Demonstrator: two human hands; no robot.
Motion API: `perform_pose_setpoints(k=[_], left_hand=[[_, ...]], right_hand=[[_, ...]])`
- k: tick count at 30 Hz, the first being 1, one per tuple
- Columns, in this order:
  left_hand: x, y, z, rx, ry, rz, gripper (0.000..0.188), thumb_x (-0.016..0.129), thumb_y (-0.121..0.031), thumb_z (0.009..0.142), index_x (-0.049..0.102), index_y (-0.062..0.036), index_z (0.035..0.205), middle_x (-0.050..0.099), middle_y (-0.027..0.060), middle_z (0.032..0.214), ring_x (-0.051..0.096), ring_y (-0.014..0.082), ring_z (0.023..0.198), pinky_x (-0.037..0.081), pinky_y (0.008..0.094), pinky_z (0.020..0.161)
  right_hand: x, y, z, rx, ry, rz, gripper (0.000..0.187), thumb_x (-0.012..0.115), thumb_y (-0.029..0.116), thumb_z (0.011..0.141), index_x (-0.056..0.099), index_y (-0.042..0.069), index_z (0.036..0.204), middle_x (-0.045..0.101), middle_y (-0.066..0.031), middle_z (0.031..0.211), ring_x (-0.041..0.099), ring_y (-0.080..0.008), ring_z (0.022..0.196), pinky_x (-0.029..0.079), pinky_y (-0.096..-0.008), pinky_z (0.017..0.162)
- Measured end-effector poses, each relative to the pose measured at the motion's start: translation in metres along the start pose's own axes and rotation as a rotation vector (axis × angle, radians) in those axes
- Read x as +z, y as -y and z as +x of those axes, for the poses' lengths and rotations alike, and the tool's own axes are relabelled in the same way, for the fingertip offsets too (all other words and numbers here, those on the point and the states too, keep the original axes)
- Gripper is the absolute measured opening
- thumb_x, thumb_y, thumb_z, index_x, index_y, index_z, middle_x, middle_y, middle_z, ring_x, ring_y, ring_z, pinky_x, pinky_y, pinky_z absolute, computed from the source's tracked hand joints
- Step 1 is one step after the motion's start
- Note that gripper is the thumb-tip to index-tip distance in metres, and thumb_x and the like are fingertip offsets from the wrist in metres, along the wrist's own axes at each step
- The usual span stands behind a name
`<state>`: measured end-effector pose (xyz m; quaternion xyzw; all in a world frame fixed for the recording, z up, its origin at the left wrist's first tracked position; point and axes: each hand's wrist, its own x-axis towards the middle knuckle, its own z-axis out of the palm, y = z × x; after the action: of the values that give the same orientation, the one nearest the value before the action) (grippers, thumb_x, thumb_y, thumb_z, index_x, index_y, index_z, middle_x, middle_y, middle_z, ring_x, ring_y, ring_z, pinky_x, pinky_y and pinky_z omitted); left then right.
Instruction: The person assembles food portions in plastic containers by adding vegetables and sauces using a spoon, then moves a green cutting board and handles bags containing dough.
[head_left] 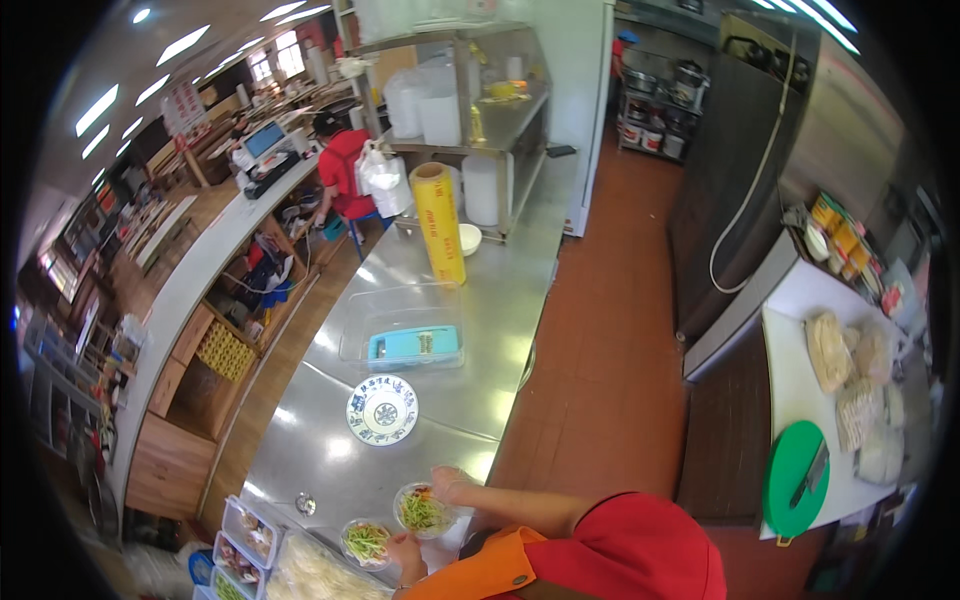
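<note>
"Left bowl (371,567) and right bowl (446,521): where are they sitting?"

"Near the steel surface's (450,430) right edge, carrying shredded vegetables (366,542). The left hand (404,556) is touching the former, the right hand (455,488) is meeting the latter's rim; whether either is clamping, I cannot tell."

"Handling?"

"Probably feeling light, flexible; cupping below the rim is looking safest."

Seven o'clock: pale food (315,572) runs off lower edge. Six o'clock: right hand (455,487), fingertips blurred. One o'clock: distant person (617,66) partly hidden, too small to resolve.
</note>
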<state>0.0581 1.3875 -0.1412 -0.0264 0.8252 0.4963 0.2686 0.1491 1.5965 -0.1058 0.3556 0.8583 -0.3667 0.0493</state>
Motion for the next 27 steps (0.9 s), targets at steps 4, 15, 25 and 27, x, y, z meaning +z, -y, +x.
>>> perform_pose_setpoints(k=[4,15,25,27], left_hand=[[-0.004,-0.004,0.011,-0.108,0.117,-0.056,0.014,0.07,0.003,0.077,0.057,0.001,0.081,0.056,0.0087,0.066,0.054,0.0182,0.053,0.043,0.029,0.046],[-0.001,-0.013,-0.003,-0.123,0.063,-0.044,0.019,0.075,-0.001,0.082,0.057,-0.0008,0.089,0.059,0.0072,0.073,0.056,0.0169,0.058,0.045,0.0273,0.048],[0.011,0.006,0.013,-0.173,0.007,-0.153,0.007,0.067,-0.002,0.082,0.06,0.0009,0.082,0.056,0.0086,0.068,0.054,0.0192,0.055,0.046,0.0297,0.048],[0.013,0.008,0.016,-0.205,0.046,-0.164,0.006,0.067,-0.003,0.083,0.061,0.0001,0.082,0.055,0.0085,0.069,0.054,0.019,0.057,0.045,0.0299,0.049]], right_hand=[[-0.008,0.007,-0.01,0.106,-0.015,0.121,0.029,0.063,0.018,0.081,0.069,0.0,0.103,0.07,-0.0229,0.102,0.069,-0.0385,0.095,0.055,-0.0462,0.084],[0.008,-0.008,-0.006,0.025,-0.089,0.129,0.028,0.063,0.013,0.078,0.065,-0.002,0.101,0.069,-0.0222,0.101,0.068,-0.0385,0.094,0.055,-0.0443,0.083],[-0.011,0.001,-0.018,0.053,-0.04,0.173,0.025,0.061,0.011,0.08,0.064,-0.001,0.102,0.068,-0.0248,0.101,0.067,-0.0398,0.097,0.054,-0.0463,0.084],[-0.008,-0.005,-0.017,0.07,-0.048,0.18,0.025,0.061,0.011,0.081,0.064,-0.001,0.103,0.068,-0.0248,0.102,0.067,-0.0397,0.097,0.054,-0.0466,0.084]])
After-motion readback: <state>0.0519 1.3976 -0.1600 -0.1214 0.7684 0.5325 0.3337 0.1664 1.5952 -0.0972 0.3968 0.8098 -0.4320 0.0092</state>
